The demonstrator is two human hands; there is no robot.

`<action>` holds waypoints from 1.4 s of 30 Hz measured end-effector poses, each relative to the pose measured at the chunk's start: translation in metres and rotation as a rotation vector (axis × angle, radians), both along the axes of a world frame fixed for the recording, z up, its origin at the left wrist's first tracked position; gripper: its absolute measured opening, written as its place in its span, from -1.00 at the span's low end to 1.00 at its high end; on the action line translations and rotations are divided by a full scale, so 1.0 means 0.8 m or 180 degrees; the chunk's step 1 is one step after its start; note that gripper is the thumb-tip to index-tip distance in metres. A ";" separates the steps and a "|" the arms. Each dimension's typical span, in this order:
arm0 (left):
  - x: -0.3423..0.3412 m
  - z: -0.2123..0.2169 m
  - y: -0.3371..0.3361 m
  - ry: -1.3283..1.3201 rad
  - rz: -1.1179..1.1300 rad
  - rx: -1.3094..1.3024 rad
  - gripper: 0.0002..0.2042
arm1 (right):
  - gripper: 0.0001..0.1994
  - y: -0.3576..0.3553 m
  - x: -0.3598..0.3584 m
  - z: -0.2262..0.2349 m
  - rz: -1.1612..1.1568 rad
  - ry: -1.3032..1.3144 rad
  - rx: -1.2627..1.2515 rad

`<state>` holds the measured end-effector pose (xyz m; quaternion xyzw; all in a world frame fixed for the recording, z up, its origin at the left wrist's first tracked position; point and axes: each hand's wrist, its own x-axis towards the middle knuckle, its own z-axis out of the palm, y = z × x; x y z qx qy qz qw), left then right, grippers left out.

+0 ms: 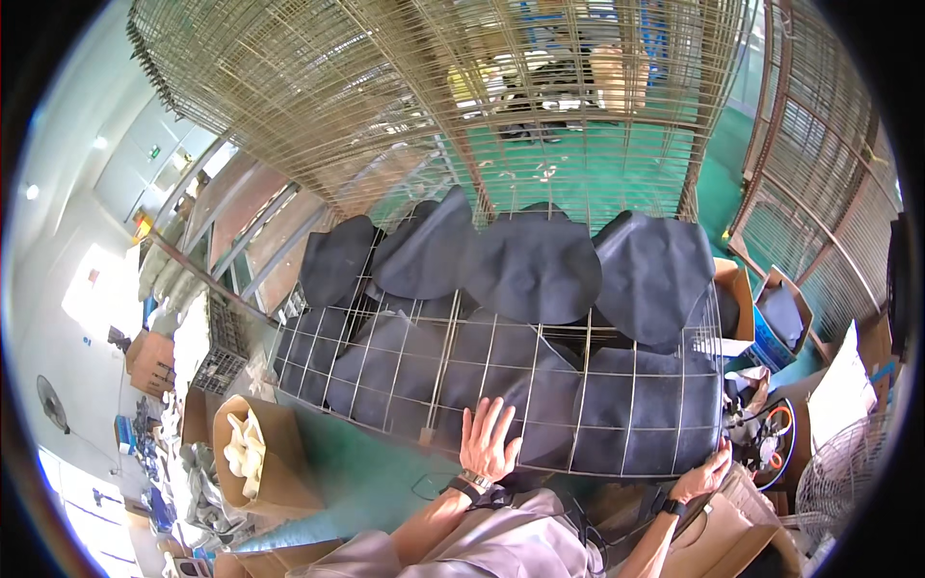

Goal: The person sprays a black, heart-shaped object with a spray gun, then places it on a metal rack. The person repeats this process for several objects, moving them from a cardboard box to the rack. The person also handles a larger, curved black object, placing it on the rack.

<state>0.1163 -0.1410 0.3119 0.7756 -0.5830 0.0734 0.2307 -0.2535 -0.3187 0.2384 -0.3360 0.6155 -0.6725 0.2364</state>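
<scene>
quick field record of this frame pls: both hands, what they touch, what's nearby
left hand: left hand flat, fingers spread, on a dark grey flexible sheet lying on the wire grid rack
right hand: right hand at the rack's near right corner; grip unclear
rack load: overlapping dark sheets, more on the tier behind
left of rack: open brown cardboard box of white pieces
right of rack: cardboard box holding dark sheets
</scene>
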 end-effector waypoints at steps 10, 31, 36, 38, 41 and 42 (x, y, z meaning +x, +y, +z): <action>0.006 -0.005 -0.002 0.0061 -0.0016 -0.0001 -0.40 | -0.55 -0.004 -0.002 -0.003 0.0030 0.0148 0.0068; 0.044 0.026 0.071 0.1274 -0.0666 -0.1160 -0.37 | -0.47 0.246 0.144 0.053 0.0143 0.3418 -0.0026; 0.113 0.051 0.185 0.1892 -0.0797 -0.1119 -0.53 | -0.49 0.405 0.272 0.103 0.1499 0.3135 -0.0007; 0.155 0.053 0.235 0.2617 -0.0953 -0.0597 -0.61 | -0.51 0.426 0.296 0.120 0.1671 0.3000 0.0020; 0.225 0.052 0.322 0.2785 -0.0829 -0.0501 -0.66 | -0.53 0.442 0.338 0.130 0.1853 0.3013 -0.0111; 0.247 0.046 0.357 0.2910 -0.0598 -0.0411 -0.66 | -0.52 0.449 0.361 0.130 0.1993 0.3049 -0.0194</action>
